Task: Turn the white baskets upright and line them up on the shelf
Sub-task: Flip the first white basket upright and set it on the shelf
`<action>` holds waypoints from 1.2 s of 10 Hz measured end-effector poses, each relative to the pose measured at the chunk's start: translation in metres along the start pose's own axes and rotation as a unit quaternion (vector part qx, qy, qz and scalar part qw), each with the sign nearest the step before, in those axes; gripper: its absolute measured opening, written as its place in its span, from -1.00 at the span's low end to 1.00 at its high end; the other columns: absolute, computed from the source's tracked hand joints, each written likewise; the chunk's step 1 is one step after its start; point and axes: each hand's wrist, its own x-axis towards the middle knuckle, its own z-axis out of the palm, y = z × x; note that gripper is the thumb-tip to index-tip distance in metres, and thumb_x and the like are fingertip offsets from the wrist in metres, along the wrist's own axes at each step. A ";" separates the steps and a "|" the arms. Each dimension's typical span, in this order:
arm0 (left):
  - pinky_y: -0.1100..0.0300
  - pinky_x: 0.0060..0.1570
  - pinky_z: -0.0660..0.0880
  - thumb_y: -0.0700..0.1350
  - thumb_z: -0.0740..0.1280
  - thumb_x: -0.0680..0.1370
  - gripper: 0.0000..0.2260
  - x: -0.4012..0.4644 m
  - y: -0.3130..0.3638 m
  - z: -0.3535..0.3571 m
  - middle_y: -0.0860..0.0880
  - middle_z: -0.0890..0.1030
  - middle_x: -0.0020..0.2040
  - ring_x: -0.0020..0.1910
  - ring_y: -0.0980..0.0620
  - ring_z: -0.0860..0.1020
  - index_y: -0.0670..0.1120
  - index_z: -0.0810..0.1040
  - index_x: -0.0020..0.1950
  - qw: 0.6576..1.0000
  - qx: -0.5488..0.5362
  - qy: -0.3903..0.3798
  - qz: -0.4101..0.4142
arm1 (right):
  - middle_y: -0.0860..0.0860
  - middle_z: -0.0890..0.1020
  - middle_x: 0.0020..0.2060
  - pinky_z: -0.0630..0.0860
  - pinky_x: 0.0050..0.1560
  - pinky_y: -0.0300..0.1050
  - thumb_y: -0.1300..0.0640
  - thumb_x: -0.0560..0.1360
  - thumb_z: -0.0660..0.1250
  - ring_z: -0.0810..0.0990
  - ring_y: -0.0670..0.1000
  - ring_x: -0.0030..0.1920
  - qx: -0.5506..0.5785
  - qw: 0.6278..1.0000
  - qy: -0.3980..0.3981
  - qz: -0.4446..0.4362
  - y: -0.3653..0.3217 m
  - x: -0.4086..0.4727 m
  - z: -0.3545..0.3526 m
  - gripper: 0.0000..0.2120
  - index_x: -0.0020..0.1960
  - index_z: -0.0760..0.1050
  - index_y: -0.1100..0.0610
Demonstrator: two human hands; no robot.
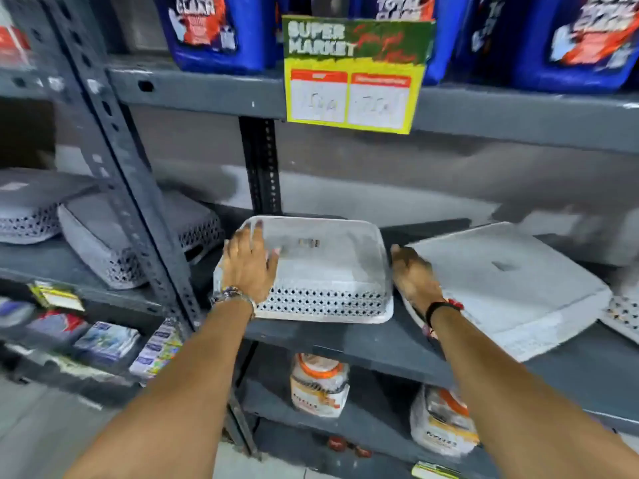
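A white basket [328, 267] with a perforated side lies upside down on the grey shelf [345, 344], its flat bottom facing up. My left hand [249, 261] rests flat on its left top corner, fingers spread. My right hand [415, 274] presses against the basket's right side, in the gap beside a second upside-down white basket [508, 281] that sits skewed to the right. Part of a third basket [622, 314] shows at the far right edge. Two more upside-down baskets, one [103, 250] behind the upright post and one [27, 209] further left, lie on the left shelf bay.
A slotted metal upright [138, 209] divides the bays. A supermarket price sign [352, 74] hangs from the shelf above, under blue detergent packs [214, 32]. Jars with orange lids [320, 385] stand on the shelf below, and small packets [107, 344] fill the lower left.
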 end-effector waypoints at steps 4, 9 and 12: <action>0.01 0.46 0.09 0.04 -0.11 0.65 -0.46 0.117 -0.064 0.042 -0.34 0.15 0.51 0.51 -0.25 0.15 -0.28 0.08 0.52 0.926 -0.172 -0.221 -0.255 | 0.23 0.44 0.34 0.43 0.22 -0.02 -0.09 0.59 0.04 0.45 0.17 0.29 0.096 0.981 -0.075 0.149 -0.006 0.081 0.049 -0.47 0.39 0.32 0.26; -0.02 0.50 0.11 0.14 -0.25 0.61 -0.35 0.154 -0.073 0.030 -0.26 0.18 0.53 0.51 -0.21 0.17 -0.27 0.14 0.51 0.845 -0.435 -0.045 -0.308 | -0.01 0.61 0.05 0.50 0.07 -0.16 -0.19 0.56 0.03 0.59 -0.06 -0.04 0.379 0.915 -0.073 0.117 -0.024 0.107 0.032 -0.61 0.12 0.51 0.00; 0.03 0.41 0.28 0.35 -0.20 0.51 -0.35 0.164 -0.061 -0.001 -0.09 0.40 0.44 0.37 -0.13 0.40 0.03 0.45 0.27 0.657 -0.719 -0.050 -0.222 | -0.03 0.71 -0.08 0.44 0.24 0.02 -0.20 0.56 -0.05 0.58 0.05 0.11 0.527 0.847 -0.055 0.043 -0.021 0.115 0.005 -0.48 0.24 0.51 0.03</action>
